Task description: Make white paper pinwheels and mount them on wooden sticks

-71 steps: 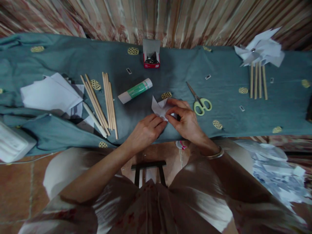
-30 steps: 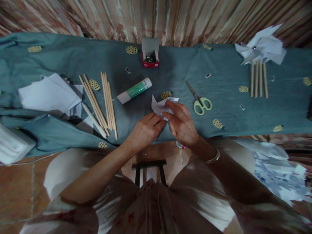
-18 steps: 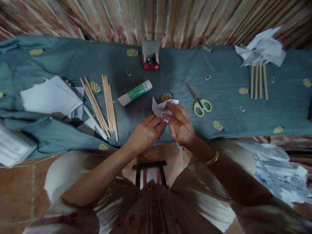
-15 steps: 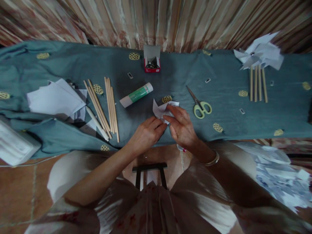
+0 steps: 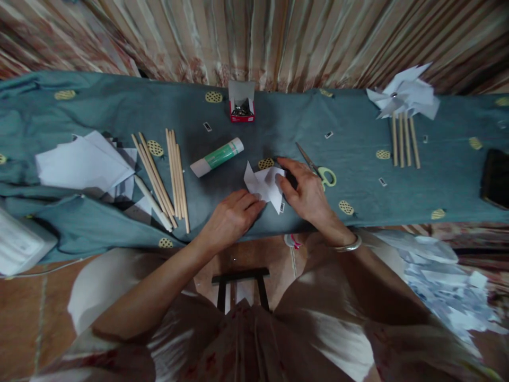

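Observation:
A folded white paper pinwheel lies on the cloth between my hands, its pointed corners standing up. My left hand pinches its lower left edge, with the fingertips partly hidden. On the other side, my right hand has its thumb and index finger spread around the right edge; the thumb seems to touch the paper. Close beyond that hand lie scissors with light green handles, partly covered by it. A green and white glue stick lies on its side to the upper left.
Wooden sticks and a pile of white paper sheets lie to the left. An open red box of small metal pieces stands at the back. Finished pinwheels on sticks lie at the right. A dark object sits at the right edge.
My right hand has moved off the pinwheel's middle to its right side, its fingers spreading. More of the paper shows, with a lower corner now pointing down. The view has shifted slightly right.

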`<state>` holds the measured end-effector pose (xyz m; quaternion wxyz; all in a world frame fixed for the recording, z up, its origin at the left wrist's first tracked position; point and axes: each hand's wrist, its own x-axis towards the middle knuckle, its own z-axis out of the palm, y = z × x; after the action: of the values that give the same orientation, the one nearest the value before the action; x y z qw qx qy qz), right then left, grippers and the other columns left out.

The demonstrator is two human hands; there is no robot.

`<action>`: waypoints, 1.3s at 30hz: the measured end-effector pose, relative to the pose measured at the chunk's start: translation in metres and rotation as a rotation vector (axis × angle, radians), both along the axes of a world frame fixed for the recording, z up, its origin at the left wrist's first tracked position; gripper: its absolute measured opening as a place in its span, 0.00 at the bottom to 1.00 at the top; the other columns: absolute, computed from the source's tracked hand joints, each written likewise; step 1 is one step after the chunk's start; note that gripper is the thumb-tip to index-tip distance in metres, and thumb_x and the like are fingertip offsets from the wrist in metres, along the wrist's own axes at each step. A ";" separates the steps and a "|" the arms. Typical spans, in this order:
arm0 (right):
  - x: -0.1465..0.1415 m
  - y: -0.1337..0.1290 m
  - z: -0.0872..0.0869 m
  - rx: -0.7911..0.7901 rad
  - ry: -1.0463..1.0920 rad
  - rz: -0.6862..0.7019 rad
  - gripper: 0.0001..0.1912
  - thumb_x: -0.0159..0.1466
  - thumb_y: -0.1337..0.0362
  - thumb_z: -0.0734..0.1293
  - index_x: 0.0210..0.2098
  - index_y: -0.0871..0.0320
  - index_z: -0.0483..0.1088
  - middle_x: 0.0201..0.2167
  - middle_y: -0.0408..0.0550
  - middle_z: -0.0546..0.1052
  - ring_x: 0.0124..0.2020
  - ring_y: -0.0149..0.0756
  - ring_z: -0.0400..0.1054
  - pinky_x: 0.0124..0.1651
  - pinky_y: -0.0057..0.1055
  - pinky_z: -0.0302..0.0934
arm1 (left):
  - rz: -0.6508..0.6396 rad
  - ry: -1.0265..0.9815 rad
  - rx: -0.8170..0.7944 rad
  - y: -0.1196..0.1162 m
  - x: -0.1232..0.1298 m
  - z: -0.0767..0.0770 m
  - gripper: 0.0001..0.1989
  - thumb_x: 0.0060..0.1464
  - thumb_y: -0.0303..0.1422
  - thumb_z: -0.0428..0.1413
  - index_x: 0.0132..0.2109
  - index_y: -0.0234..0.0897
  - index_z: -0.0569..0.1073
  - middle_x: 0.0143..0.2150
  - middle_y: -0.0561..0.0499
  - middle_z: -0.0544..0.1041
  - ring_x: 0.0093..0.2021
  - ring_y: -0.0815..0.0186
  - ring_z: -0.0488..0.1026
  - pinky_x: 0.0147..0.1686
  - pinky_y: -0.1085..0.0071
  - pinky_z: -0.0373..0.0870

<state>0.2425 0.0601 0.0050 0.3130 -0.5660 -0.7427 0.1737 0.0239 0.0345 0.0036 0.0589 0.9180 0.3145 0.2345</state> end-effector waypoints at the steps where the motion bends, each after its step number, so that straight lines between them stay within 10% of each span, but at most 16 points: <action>1: 0.000 0.002 0.001 -0.015 0.010 -0.020 0.19 0.66 0.62 0.63 0.55 0.57 0.73 0.50 0.53 0.80 0.53 0.47 0.73 0.58 0.49 0.66 | 0.008 0.009 0.006 0.002 -0.003 0.001 0.08 0.65 0.26 0.52 0.46 0.30 0.76 0.40 0.44 0.79 0.39 0.62 0.73 0.39 0.66 0.73; 7: 0.000 -0.005 0.004 -0.107 0.078 -0.148 0.13 0.63 0.60 0.66 0.45 0.56 0.77 0.32 0.46 0.81 0.32 0.38 0.75 0.41 0.38 0.70 | 0.081 0.047 0.046 0.020 -0.018 0.002 0.10 0.65 0.26 0.52 0.45 0.33 0.78 0.42 0.44 0.80 0.42 0.59 0.73 0.40 0.64 0.72; 16: -0.004 -0.020 0.012 -0.173 0.047 -0.129 0.08 0.63 0.61 0.66 0.35 0.56 0.77 0.28 0.44 0.80 0.27 0.34 0.72 0.33 0.32 0.65 | 0.001 0.058 -0.023 0.003 0.002 0.007 0.10 0.65 0.35 0.54 0.45 0.33 0.76 0.41 0.44 0.79 0.43 0.59 0.73 0.40 0.63 0.71; 34: 0.008 -0.020 0.012 -0.076 -0.062 -0.002 0.05 0.64 0.66 0.67 0.35 0.55 0.76 0.30 0.45 0.79 0.33 0.39 0.73 0.44 0.38 0.67 | 0.019 0.057 0.060 -0.002 0.006 0.002 0.08 0.66 0.28 0.52 0.39 0.32 0.75 0.36 0.48 0.78 0.34 0.65 0.73 0.34 0.69 0.71; 39: 0.019 -0.021 0.010 -0.150 0.118 0.104 0.12 0.61 0.69 0.68 0.44 0.51 0.77 0.47 0.48 0.80 0.49 0.44 0.74 0.56 0.47 0.66 | 0.021 0.069 0.058 -0.002 0.005 0.004 0.08 0.65 0.28 0.52 0.39 0.33 0.75 0.35 0.48 0.77 0.34 0.65 0.73 0.34 0.70 0.70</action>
<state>0.2619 0.0387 0.0155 0.3036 -0.5374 -0.7360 0.2780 0.0294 0.0322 0.0073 0.0190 0.9235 0.3191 0.2121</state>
